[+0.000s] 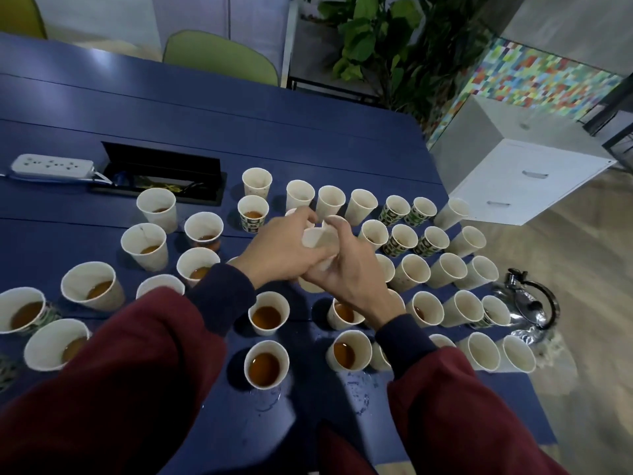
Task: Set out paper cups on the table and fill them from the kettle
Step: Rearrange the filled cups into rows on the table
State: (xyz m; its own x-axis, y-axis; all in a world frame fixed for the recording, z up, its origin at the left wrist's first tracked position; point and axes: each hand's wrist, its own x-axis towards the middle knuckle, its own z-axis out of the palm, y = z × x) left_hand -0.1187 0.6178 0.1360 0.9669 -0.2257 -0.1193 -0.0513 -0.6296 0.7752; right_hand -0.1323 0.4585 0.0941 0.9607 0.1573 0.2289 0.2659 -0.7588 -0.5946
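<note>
Blue desk (239, 132) carried rows of paper cups. Left hand (279, 250) and right hand (349, 272) met above the desk's middle. Both had fingers curled round a white cup bundle (320, 236) gripped between them (one cup or several nested, could not tell). The left hand wrapped it from 9 o'clock, the right hand from 4 o'clock, with the bundle's rim pointing toward 12.

Filled cups (265, 363) holding amber liquid stood from 6 round to 10 o'clock of the hands. A few more stood just under the right wrist. Empty cups (483, 351) stood from 1 to 4 o'clock, tightly packed, many touching. Several green-patterned cups (397, 210) sat among the plain white ones at 2 o'clock.

A shiny metal kettle (531, 303) sat at 3 o'clock, just past the desk's right edge, lid on, handle arched over it. What it stood on was unclear. Wet splashes (358, 392) marked the desk at 6 o'clock, beside the nearest filled cups.

Dark red sleeves (120, 371) with navy cuffs covered both forearms. A white power strip (51, 165) lay at 10 o'clock beside an open black cable box (161, 166). A green chair (219, 56) stood at 11 o'clock beyond the desk, a leafy plant (376, 36) at 12, and a white drawer cabinet (524, 180) at 2.
</note>
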